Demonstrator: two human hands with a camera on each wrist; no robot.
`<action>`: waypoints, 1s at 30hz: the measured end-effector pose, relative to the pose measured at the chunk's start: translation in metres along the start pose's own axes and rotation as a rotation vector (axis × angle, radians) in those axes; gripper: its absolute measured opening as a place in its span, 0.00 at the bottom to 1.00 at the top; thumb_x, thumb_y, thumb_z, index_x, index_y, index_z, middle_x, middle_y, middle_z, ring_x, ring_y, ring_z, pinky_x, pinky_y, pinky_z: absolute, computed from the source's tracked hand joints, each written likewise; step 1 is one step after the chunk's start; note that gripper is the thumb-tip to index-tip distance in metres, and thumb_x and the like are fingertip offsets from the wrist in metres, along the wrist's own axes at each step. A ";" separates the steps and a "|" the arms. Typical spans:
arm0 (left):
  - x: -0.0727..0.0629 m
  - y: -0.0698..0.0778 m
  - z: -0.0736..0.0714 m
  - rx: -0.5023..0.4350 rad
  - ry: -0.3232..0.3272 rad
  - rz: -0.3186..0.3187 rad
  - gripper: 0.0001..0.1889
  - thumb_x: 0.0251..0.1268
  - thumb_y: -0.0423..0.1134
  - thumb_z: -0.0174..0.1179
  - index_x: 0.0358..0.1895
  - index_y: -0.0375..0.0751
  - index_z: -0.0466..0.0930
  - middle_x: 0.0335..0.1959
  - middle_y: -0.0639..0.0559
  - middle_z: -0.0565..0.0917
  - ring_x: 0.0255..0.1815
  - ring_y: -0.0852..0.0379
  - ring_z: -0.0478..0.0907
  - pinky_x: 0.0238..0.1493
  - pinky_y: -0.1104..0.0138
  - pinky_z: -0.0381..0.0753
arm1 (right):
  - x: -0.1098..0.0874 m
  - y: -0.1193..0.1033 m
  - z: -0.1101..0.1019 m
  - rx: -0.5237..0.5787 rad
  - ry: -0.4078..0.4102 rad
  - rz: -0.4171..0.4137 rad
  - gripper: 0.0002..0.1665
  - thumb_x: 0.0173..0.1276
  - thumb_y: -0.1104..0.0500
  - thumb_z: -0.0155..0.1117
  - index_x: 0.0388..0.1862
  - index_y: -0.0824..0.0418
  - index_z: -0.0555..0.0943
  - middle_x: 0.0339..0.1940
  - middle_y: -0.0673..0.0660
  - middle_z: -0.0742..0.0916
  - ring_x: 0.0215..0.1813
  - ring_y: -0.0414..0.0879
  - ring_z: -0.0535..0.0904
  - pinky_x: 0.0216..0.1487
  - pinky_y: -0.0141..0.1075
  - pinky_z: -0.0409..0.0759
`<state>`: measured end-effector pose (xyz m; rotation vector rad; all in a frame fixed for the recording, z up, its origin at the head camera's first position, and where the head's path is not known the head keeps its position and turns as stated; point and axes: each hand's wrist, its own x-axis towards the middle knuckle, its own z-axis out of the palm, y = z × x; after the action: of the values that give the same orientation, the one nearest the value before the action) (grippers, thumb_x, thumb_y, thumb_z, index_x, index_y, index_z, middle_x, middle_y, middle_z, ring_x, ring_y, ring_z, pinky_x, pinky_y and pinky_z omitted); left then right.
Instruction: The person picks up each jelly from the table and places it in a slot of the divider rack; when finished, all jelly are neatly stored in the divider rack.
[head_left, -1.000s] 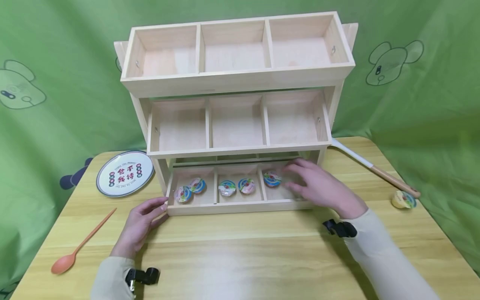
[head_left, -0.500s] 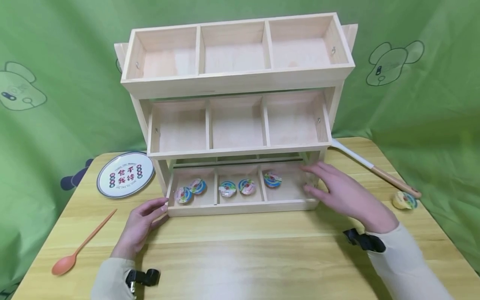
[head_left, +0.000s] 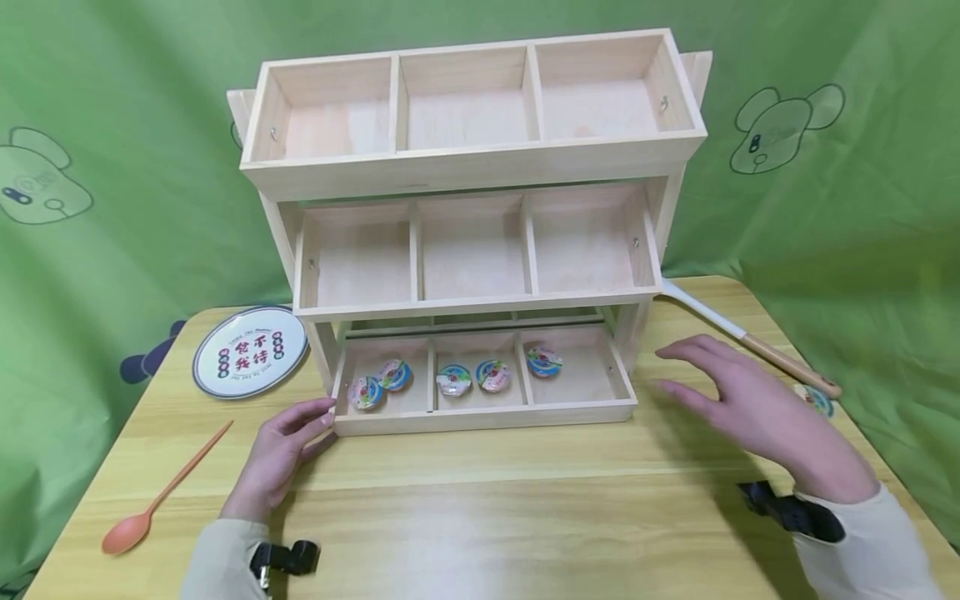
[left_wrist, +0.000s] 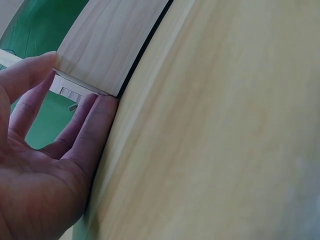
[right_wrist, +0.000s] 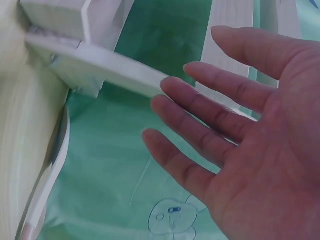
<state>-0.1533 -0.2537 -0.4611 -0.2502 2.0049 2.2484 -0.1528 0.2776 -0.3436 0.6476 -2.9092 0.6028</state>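
At the left front corner of the bottom wooden tray (head_left: 487, 420), my left hand (head_left: 276, 450) touches the wood with its fingertips; the left wrist view shows the fingers fairly straight against the tray's end. Small jelly cups with printed lids lie in this tray: two (head_left: 380, 383) in the left compartment, two (head_left: 474, 378) in the middle, one (head_left: 544, 361) in the right. My right hand (head_left: 765, 412) hovers right of the rack with spread fingers and holds nothing. Behind its wrist, another jelly cup (head_left: 817, 401) on the table is partly hidden.
The three-tier wooden rack's middle tray (head_left: 480, 302) and top tray (head_left: 480, 158) overhang the bottom one. A white utensil with a wooden handle (head_left: 787, 364) lies at the right. To the left are a round plate with red lettering (head_left: 251, 375) and an orange spoon (head_left: 126, 533).
My right hand has drawn out of the right compartment and moved rightward over the table, now in front of the loose jelly cup. My left hand has stayed at the tray corner.
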 end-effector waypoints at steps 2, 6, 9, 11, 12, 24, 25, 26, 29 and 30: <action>0.000 0.000 0.000 0.001 0.001 0.001 0.16 0.65 0.31 0.63 0.55 0.31 0.79 0.55 0.45 0.76 0.53 0.56 0.78 0.59 0.60 0.80 | -0.005 0.004 -0.001 -0.009 0.011 0.005 0.23 0.71 0.55 0.65 0.60 0.65 0.76 0.58 0.65 0.79 0.59 0.64 0.73 0.54 0.61 0.74; 0.000 0.001 0.000 0.007 0.001 0.002 0.17 0.66 0.31 0.63 0.56 0.30 0.78 0.55 0.45 0.76 0.53 0.56 0.78 0.59 0.60 0.80 | -0.014 0.013 -0.002 -0.038 0.074 -0.015 0.20 0.67 0.59 0.68 0.56 0.64 0.78 0.54 0.63 0.81 0.55 0.62 0.76 0.50 0.57 0.76; -0.001 0.001 0.000 0.009 0.004 -0.001 0.18 0.66 0.31 0.64 0.57 0.29 0.77 0.56 0.43 0.75 0.53 0.55 0.78 0.59 0.59 0.80 | -0.019 0.020 -0.004 -0.058 0.116 -0.020 0.21 0.66 0.59 0.69 0.55 0.63 0.78 0.53 0.62 0.81 0.54 0.63 0.76 0.47 0.58 0.76; -0.001 0.001 0.000 0.010 0.004 -0.002 0.18 0.66 0.31 0.63 0.57 0.28 0.77 0.57 0.43 0.75 0.53 0.55 0.78 0.59 0.59 0.80 | -0.022 0.025 -0.004 -0.063 0.121 0.003 0.21 0.65 0.58 0.70 0.55 0.62 0.78 0.55 0.64 0.80 0.57 0.66 0.74 0.45 0.66 0.74; -0.001 0.001 0.000 0.009 0.005 -0.004 0.18 0.66 0.31 0.63 0.57 0.29 0.78 0.56 0.43 0.75 0.53 0.55 0.78 0.59 0.59 0.80 | -0.024 0.028 -0.005 -0.058 0.119 0.022 0.21 0.66 0.58 0.69 0.56 0.62 0.78 0.57 0.65 0.79 0.60 0.68 0.72 0.44 0.70 0.71; 0.000 0.000 0.000 -0.006 -0.005 0.006 0.15 0.65 0.31 0.64 0.54 0.33 0.81 0.54 0.47 0.77 0.53 0.55 0.78 0.59 0.59 0.80 | -0.044 0.077 -0.004 0.051 0.120 0.126 0.28 0.63 0.62 0.71 0.61 0.67 0.74 0.68 0.74 0.69 0.60 0.79 0.65 0.57 0.75 0.60; 0.000 0.001 0.000 -0.004 -0.006 0.007 0.15 0.65 0.31 0.64 0.54 0.33 0.80 0.54 0.47 0.77 0.53 0.55 0.78 0.59 0.59 0.80 | -0.046 0.080 -0.004 0.050 0.119 0.140 0.29 0.63 0.62 0.71 0.61 0.68 0.74 0.67 0.74 0.69 0.60 0.79 0.64 0.56 0.76 0.60; 0.000 0.001 0.000 -0.002 -0.005 0.006 0.15 0.65 0.31 0.64 0.55 0.32 0.80 0.54 0.47 0.77 0.53 0.55 0.78 0.59 0.59 0.80 | -0.047 0.084 -0.004 0.050 0.116 0.149 0.29 0.63 0.62 0.71 0.61 0.68 0.73 0.67 0.74 0.70 0.59 0.80 0.64 0.55 0.77 0.59; 0.000 0.001 0.000 0.001 -0.002 0.001 0.16 0.65 0.31 0.64 0.55 0.32 0.80 0.54 0.48 0.77 0.53 0.55 0.78 0.59 0.59 0.80 | -0.051 0.095 -0.002 0.033 0.120 0.146 0.30 0.61 0.65 0.71 0.61 0.71 0.73 0.63 0.76 0.70 0.59 0.81 0.63 0.55 0.78 0.57; 0.000 0.001 0.000 0.000 -0.001 0.000 0.16 0.65 0.31 0.64 0.55 0.32 0.80 0.54 0.47 0.77 0.53 0.55 0.78 0.59 0.59 0.80 | -0.052 0.098 -0.002 0.026 0.125 0.143 0.30 0.60 0.66 0.71 0.60 0.71 0.72 0.63 0.77 0.70 0.59 0.80 0.62 0.57 0.78 0.55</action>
<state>-0.1535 -0.2536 -0.4604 -0.2488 2.0047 2.2474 -0.1477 0.3804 -0.3863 0.3908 -2.8513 0.6715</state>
